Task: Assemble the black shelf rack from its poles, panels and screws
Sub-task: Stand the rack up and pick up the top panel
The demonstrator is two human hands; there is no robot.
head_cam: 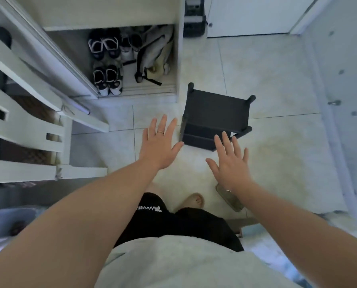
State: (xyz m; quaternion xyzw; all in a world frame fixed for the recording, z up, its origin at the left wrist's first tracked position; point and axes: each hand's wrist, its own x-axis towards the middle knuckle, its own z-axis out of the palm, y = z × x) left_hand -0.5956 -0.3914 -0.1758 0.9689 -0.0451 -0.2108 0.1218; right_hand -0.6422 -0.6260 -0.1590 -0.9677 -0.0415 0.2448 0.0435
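The black shelf rack [216, 110] stands upright on the tiled floor, its top panel facing me, round pole ends at the corners and a lower panel showing at its near side. My left hand [160, 142] hovers to the rack's left with fingers spread and straight, a ring on one finger, touching nothing. My right hand [229, 161] hovers in front of the rack's near right corner, fingers also spread, holding nothing. Loose poles, panels or screws are not in view.
A white cabinet [178, 59] with shoes [108, 80] and a bag [154, 53] stands behind the rack. White chairs [28, 113] crowd the left. A white door [250, 15] lies at the back right. A slipper [229, 197] lies near my feet.
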